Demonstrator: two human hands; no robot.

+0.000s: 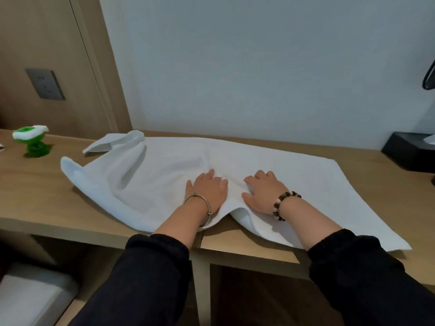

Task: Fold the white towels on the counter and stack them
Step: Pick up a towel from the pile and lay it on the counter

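Note:
One large white towel (270, 161) lies spread across the wooden counter (35, 189). Its left end is rumpled, with two corners curled up; its right end lies flat and reaches the counter's front edge. My left hand (207, 191) rests flat on the towel near its front edge, fingers straight and spread. My right hand (262, 192) lies palm down just to the right of it, fingers pressing on the cloth. A raised fold of towel runs between and in front of the two hands.
A green and white object (31, 141) stands at the counter's far left. A black tissue box (410, 151) sits at the far right by the wall. A wall socket (45, 84) is on the wooden panel. Open shelves lie under the counter.

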